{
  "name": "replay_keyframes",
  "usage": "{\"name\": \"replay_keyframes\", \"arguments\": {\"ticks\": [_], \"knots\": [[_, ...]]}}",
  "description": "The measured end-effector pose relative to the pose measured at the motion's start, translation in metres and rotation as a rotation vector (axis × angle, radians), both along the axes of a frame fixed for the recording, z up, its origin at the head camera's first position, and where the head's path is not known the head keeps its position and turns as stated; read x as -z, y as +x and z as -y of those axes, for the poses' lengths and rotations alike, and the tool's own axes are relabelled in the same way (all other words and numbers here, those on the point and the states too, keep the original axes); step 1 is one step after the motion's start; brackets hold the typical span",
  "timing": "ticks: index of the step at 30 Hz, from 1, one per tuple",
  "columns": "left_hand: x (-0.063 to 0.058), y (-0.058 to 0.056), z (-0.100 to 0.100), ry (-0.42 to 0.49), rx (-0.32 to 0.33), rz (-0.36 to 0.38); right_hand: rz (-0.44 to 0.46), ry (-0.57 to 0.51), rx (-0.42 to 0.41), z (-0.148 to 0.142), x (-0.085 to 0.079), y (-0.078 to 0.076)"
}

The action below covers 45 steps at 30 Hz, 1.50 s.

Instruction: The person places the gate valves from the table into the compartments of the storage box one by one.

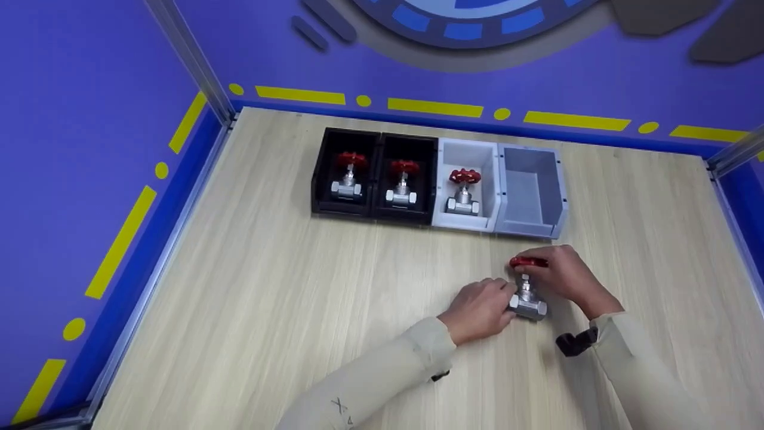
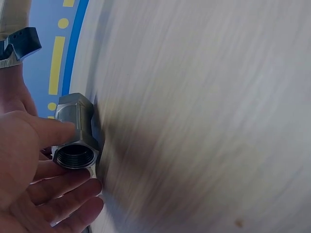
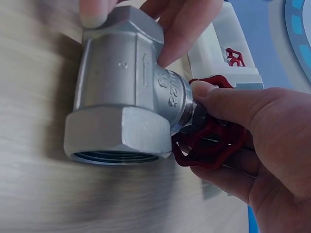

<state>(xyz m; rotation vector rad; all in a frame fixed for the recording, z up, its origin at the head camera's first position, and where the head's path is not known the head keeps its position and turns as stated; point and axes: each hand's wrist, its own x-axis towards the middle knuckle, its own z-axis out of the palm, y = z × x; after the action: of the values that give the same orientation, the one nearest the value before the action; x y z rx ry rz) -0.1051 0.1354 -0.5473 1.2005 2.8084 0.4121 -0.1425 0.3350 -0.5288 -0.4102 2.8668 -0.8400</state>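
In the head view, a silver gate valve with a red handwheel is held between both hands, in front of the bins. My left hand grips one end of its body; the left wrist view has the thumb across the hexagonal body, with a threaded opening facing the camera. My right hand holds the handwheel, thumb on one side and fingers behind it in the right wrist view. Raised lettering shows on the valve body. Whether the valve touches the table cannot be told.
Behind the hands stands a row of joined bins: two black bins, a white bin and a grey bin. Similar red-wheeled valves stand in the black and white ones. Blue walls border the wooden table.
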Motion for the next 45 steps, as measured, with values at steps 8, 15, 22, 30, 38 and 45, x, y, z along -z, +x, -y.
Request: {"name": "replay_keyframes", "arguments": {"ticks": [8, 15, 22, 30, 38, 45], "knots": [[0.000, -0.001, 0.000, 0.000, -0.003, 0.003, 0.014, -0.012, -0.008, 0.000, -0.002, -0.001], [0.001, -0.001, 0.000, 0.001, -0.001, -0.010, 0.034, -0.021, -0.015, 0.000, 0.000, -0.001], [0.002, -0.002, 0.002, 0.013, 0.006, -0.013, 0.018, -0.020, -0.034, 0.001, 0.000, -0.002], [-0.001, -0.003, 0.004, 0.032, 0.006, 0.001, -0.003, -0.010, -0.059, 0.002, -0.006, -0.004], [-0.007, -0.005, 0.006, 0.055, 0.019, -0.019, 0.002, -0.011, -0.056, 0.004, -0.015, -0.007], [-0.010, -0.008, 0.007, 0.079, 0.018, -0.030, -0.048, 0.009, -0.086, 0.007, -0.023, -0.011]]}}
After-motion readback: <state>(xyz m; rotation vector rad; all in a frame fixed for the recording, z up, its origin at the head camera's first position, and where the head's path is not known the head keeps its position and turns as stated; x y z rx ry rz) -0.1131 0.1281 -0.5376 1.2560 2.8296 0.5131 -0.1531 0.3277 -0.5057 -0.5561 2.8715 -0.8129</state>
